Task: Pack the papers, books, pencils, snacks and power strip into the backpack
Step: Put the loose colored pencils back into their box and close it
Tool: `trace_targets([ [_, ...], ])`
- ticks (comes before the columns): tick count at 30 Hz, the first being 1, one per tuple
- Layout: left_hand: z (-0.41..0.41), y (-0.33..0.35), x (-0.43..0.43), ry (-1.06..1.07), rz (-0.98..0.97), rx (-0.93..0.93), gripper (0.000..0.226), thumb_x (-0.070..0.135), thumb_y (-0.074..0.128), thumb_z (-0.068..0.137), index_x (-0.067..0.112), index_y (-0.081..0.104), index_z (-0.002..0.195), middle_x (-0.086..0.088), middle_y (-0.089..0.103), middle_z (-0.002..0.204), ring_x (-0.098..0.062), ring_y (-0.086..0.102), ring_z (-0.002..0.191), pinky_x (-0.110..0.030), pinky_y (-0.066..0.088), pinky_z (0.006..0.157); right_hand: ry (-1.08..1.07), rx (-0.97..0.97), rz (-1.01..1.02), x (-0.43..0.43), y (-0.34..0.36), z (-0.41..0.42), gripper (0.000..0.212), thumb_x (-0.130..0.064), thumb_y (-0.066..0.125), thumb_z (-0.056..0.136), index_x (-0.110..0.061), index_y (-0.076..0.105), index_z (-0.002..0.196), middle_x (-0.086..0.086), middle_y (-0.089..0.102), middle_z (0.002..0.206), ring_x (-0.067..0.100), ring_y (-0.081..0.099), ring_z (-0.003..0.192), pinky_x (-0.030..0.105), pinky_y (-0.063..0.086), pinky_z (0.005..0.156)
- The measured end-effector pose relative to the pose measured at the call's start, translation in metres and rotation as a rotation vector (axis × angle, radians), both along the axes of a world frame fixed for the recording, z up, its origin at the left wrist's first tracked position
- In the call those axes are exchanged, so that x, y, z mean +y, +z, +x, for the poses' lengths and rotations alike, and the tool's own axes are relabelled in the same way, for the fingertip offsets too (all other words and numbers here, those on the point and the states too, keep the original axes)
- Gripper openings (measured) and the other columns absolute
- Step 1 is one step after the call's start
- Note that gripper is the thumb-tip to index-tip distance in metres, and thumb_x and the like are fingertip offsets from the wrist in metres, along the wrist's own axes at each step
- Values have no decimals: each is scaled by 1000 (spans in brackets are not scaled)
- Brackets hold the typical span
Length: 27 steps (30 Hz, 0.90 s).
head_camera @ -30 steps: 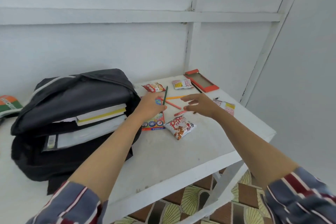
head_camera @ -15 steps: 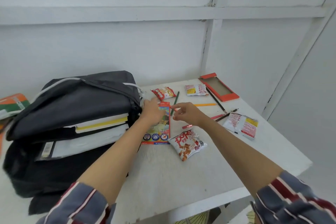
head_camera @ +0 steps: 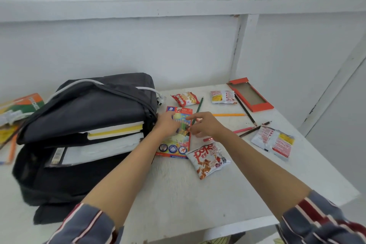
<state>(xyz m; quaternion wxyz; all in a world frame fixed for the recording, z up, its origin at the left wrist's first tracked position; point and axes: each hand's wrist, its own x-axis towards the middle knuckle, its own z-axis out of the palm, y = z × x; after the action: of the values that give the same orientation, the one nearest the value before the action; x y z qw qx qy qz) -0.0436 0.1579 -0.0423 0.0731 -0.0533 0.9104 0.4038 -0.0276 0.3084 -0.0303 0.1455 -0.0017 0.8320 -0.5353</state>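
**While Snacks Lie Loose, Both Hands Meet at the Pencil Box**

As the dark backpack (head_camera: 89,105) lies open on its side at the left of the white table (head_camera: 178,194), a person in striped sleeves reaches both hands to a colored pencil box (head_camera: 174,144) just beside the bag's mouth. The left hand (head_camera: 168,125) rests on the upper half of the box, fingers laid loosely across its printed face. The right hand (head_camera: 206,127) hangs over the box's right edge, index finger stretched toward the left hand. A green pencil (head_camera: 199,106) runs down to its fingers, though blur hides whether they pinch it.

Inside the backpack sit a yellow-edged book (head_camera: 116,129) and, below it, a thick stack of white papers (head_camera: 103,148). A white cord (head_camera: 79,83) curves over the top of the bag.

Loose on the table are four snack packs: one (head_camera: 186,99) beyond the box, one (head_camera: 222,97) further right, a "Pops" pack (head_camera: 209,159) touching the box's near corner, and one (head_camera: 273,142) near the right edge. An orange pencil (head_camera: 227,114), a dark pencil (head_camera: 245,110) and a pink pencil (head_camera: 242,129) lie between them, near an empty orange tray (head_camera: 250,95) at the back. An orange-and-green book (head_camera: 21,103) lies behind the bag at far left.
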Motion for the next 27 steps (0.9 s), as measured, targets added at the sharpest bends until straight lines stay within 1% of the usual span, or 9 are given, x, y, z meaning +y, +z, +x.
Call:
trace_targets([
  [2, 3, 3, -1, 44, 89, 33, 55, 7, 60, 84, 10, 44, 137, -14, 47, 135, -26, 55, 108, -29, 46, 79, -26, -47, -99, 5, -1, 1, 39, 9, 62, 80, -8, 63, 114, 13, 63, 82, 26, 58, 80, 41, 52, 80],
  [5, 7, 9, 0, 66, 233, 43, 53, 2, 62, 83, 6, 48, 134, -16, 54, 128, -26, 60, 98, -33, 50, 79, -29, -88, -204, 9, -2, 4, 39, 11, 61, 81, -10, 62, 114, 14, 64, 87, 27, 61, 88, 46, 52, 87],
  [10, 11, 20, 6, 65, 392, 62, 45, -5, 61, 84, 5, 54, 127, -19, 56, 123, -29, 61, 95, -24, 52, 63, -43, -111, -296, 15, 2, 9, 34, 7, 58, 85, -16, 62, 109, 12, 65, 94, 24, 64, 89, 37, 56, 80],
  [13, 8, 25, 11, 74, 422, 99, 40, -5, 60, 84, 8, 58, 122, -17, 58, 119, -28, 62, 90, -34, 56, 70, -43, -92, -352, 21, 7, 9, 35, 10, 57, 84, -11, 62, 112, 7, 65, 85, 19, 64, 79, 31, 57, 71],
  [16, 3, 33, 14, 84, 440, 155, 36, -3, 61, 84, 10, 61, 117, -14, 59, 118, -28, 63, 95, -42, 56, 78, -40, -60, -411, 24, 14, 7, 36, 11, 57, 84, -11, 62, 112, 7, 63, 85, 18, 64, 81, 28, 56, 69],
  [18, 0, 39, 14, 68, 463, 186, 35, -3, 61, 84, 10, 62, 116, -12, 59, 115, -26, 62, 96, -37, 58, 73, -33, -37, -448, 26, 19, 5, 35, 10, 57, 84, -15, 63, 109, 7, 61, 88, 17, 64, 84, 26, 57, 67],
  [20, -1, 48, 15, 36, 506, 200, 35, -5, 59, 85, 8, 61, 117, -11, 59, 109, -23, 61, 92, -23, 57, 60, -31, 0, -458, 29, 25, 2, 35, 10, 58, 84, -18, 64, 104, 10, 57, 91, 15, 64, 86, 25, 57, 66],
  [22, -1, 56, 16, -11, 594, 171, 36, -8, 57, 85, 5, 58, 119, -13, 58, 107, -25, 61, 91, -18, 55, 56, -35, 33, -471, 34, 30, -1, 35, 9, 59, 83, -21, 65, 102, 9, 56, 91, 14, 64, 86, 25, 58, 68],
  [27, -5, 60, 25, -91, 712, -40, 34, -5, 54, 88, 9, 54, 120, -13, 61, 109, -23, 65, 83, -27, 56, 64, -17, 39, -415, 61, 41, -4, 29, 4, 60, 85, -21, 64, 99, 3, 64, 91, 13, 65, 80, 22, 55, 64],
])
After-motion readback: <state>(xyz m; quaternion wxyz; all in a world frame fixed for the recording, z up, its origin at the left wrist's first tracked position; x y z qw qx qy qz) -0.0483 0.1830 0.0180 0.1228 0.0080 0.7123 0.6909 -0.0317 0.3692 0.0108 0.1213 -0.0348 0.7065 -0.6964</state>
